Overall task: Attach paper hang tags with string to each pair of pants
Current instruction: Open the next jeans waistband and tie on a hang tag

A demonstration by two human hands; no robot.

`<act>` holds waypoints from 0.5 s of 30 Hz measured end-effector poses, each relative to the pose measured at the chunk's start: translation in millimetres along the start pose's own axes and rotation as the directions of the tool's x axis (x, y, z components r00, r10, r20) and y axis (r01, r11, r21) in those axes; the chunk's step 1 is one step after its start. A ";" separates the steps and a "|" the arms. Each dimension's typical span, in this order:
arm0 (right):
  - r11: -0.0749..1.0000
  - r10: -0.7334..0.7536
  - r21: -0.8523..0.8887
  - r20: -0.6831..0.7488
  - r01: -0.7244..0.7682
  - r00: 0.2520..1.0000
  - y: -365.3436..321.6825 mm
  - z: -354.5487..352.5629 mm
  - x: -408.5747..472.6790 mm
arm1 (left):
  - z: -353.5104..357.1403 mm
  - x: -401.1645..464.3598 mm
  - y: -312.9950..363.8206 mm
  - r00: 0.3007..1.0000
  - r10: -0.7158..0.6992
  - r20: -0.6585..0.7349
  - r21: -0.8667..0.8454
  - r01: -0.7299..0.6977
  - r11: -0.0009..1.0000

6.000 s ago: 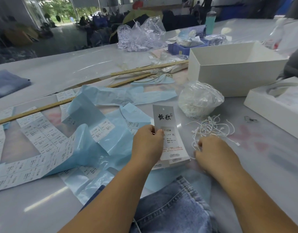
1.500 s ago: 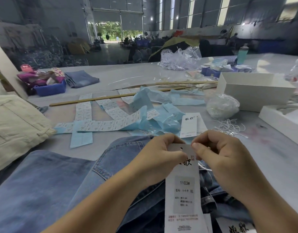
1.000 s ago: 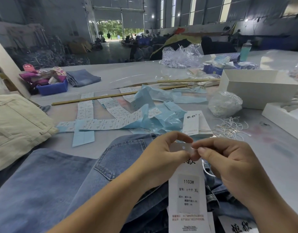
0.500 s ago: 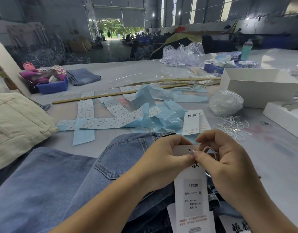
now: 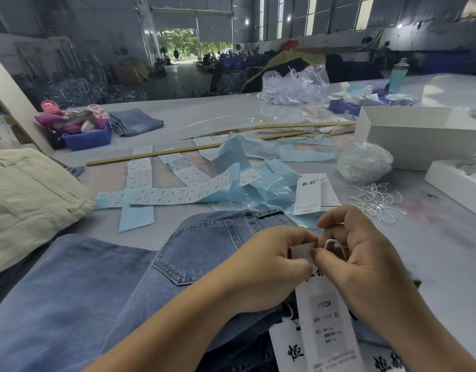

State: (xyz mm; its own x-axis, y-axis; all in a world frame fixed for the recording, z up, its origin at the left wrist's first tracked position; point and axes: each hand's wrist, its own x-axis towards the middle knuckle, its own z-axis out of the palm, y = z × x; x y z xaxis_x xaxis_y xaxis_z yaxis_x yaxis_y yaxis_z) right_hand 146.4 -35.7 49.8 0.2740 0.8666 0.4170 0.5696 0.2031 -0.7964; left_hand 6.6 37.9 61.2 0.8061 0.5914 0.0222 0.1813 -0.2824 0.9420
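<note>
At six o'clock, nearest to the camera, the paper hang tag [image 5: 329,320] is being held above the blue jeans [image 5: 102,288], probably so that its top hole stays within reach of both hands. Its upper edge is being pinched by the curled fingers of the left hand [image 5: 269,267], while the white string [image 5: 335,244] is being pinched in a loop by the thumb and forefinger of the right hand [image 5: 363,264], seemingly for threading. On the tag "1103#" and "XL" are being shown; the smaller lines cannot be read. More printed tags are lying under it. Toward one o'clock a spare stack of tags [image 5: 309,193] and loose strings [image 5: 376,201] are being kept close, likely as supply. Toward eleven o'clock, strips of size stickers [image 5: 161,194] on blue backing are being left spread out. Farther, at two o'clock, a white box [image 5: 419,138] is standing open.
</note>
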 end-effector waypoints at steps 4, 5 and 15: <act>0.998 0.050 0.043 0.009 -0.051 0.999 4.3 -3.4 1.9 | -8.0 1.1 -2.3 0.997 -0.066 0.034 -0.246 0.073 0.966; 0.995 0.062 0.083 0.029 -0.064 0.998 3.6 -5.3 2.4 | -11.5 1.9 -3.5 0.996 -0.086 0.027 -0.281 0.090 0.956; 0.988 0.056 0.137 0.119 -0.072 0.991 0.1 -8.3 -0.4 | -13.9 4.9 -5.5 0.995 -0.074 -0.067 -0.240 0.055 0.969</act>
State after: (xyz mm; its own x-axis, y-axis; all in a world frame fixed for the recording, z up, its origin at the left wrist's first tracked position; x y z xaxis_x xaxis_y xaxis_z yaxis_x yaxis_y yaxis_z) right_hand 152.8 -39.8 53.2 0.2114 0.9247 0.3167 0.4369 0.2004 -0.8769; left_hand 1.6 52.8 60.7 0.7511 0.6597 -0.0248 0.0854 -0.0599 0.9945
